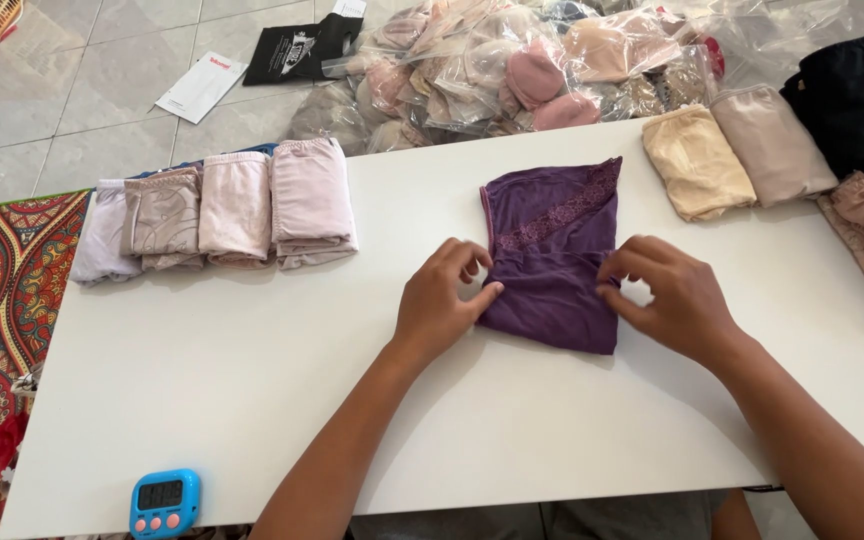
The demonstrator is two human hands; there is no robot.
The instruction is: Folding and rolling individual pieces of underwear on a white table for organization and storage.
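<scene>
Surface: white rectangular tabletop [252, 380] over a pale tiled floor.
Left hand: left hand [439, 305], fingers curled, pinching the left edge of the purple lace-trimmed folded garment [552, 255].
Right hand: right hand [677, 300], fingertips pinching the garment's right edge.
Garment: lies mid-table between both hands, lace band running diagonally.
Doing it well: judged from the grip, keep both edges level and taut so the fold lands square, then smooth flat.
Left of garment: row of folded pink and beige garments [222, 210].
Right of garment: folded cream and tan garments [737, 155].
Near-left of garment: blue digital timer [165, 501].
</scene>
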